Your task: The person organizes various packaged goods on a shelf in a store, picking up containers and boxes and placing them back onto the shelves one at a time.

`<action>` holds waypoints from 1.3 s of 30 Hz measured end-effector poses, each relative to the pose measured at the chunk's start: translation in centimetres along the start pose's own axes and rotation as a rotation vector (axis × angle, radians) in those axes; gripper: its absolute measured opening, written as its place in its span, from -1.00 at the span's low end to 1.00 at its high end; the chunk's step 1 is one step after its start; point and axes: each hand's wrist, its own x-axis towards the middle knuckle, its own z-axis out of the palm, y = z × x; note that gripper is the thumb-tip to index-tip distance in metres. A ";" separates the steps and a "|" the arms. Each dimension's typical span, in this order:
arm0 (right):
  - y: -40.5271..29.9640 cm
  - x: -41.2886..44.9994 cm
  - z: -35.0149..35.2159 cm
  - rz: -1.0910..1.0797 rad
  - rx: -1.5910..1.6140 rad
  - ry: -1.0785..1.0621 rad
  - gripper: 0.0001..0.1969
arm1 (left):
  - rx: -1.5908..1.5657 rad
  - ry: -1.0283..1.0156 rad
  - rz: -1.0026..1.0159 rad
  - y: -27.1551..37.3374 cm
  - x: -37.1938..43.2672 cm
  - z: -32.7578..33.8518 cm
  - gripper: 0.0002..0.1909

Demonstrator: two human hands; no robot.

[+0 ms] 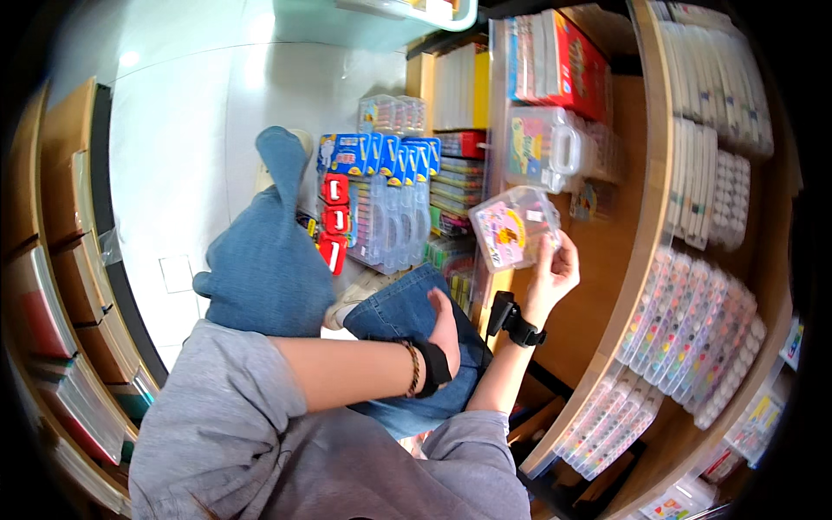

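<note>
A clear plastic case with a pink printed label [513,229] is pinched at its near right edge between the thumb and fingers of my right hand [558,263], in front of the shelf. Just beyond it stands a larger clear case with a handle [536,146]. My left hand [445,335] hangs over my jeans at the knee, its fingers partly hidden; nothing shows in it. On the floor stand clear handled cases with blue header cards [390,214], beside a column of red cases [335,221].
Wooden shelves [640,260] at the right hold marker sets [692,325] and red boxed goods [578,62]. Book shelves [78,279] line the left side. A pale green bin [416,16] is at the top. More stacked cases [455,188] fill the low shelf.
</note>
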 end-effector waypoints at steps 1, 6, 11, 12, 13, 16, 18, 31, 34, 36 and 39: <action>-0.6 0.2 1.7 0.045 0.026 -0.078 -0.80 | 0.015 -0.051 -0.024 0.5 -0.3 0.0 -0.49; 1.7 2.4 10.5 0.197 0.180 -0.357 -0.81 | 0.098 -0.277 -0.075 2.7 2.9 1.4 -0.46; 6.7 5.9 20.0 0.200 0.186 -0.437 -0.75 | 0.006 0.041 -0.070 -0.3 0.1 0.6 -0.56; 8.4 6.4 22.3 0.181 0.124 -0.429 -0.70 | 0.051 0.100 -0.117 -0.5 0.4 1.1 -0.57; 8.8 6.3 24.6 0.207 0.006 -0.425 -0.68 | 0.113 0.017 -0.161 -1.0 0.1 1.2 -0.56; 12.5 6.5 29.4 0.107 -0.330 -0.425 -0.62 | 0.074 -0.031 -0.296 -2.2 -0.8 1.8 -0.57; 14.6 5.7 30.8 0.100 -0.423 -0.413 -0.62 | 0.016 -0.204 -0.220 -3.4 -1.5 1.9 -0.55; 16.2 2.8 32.2 0.070 -1.023 -0.482 -0.54 | -0.032 -0.348 -0.248 -3.6 -1.8 3.8 -0.56; 16.6 3.2 31.5 0.136 -1.049 -0.605 -0.54 | -0.075 -0.266 -0.201 -3.6 -2.2 3.4 -0.56; 16.6 3.4 30.3 0.114 -0.892 -0.608 -0.62 | -0.030 -0.246 -0.197 -3.0 -2.1 3.0 -0.56; 15.6 3.7 26.7 -0.119 -0.524 -0.564 -0.71 | 0.089 -0.131 -0.189 -0.5 -0.1 3.0 -0.56</action>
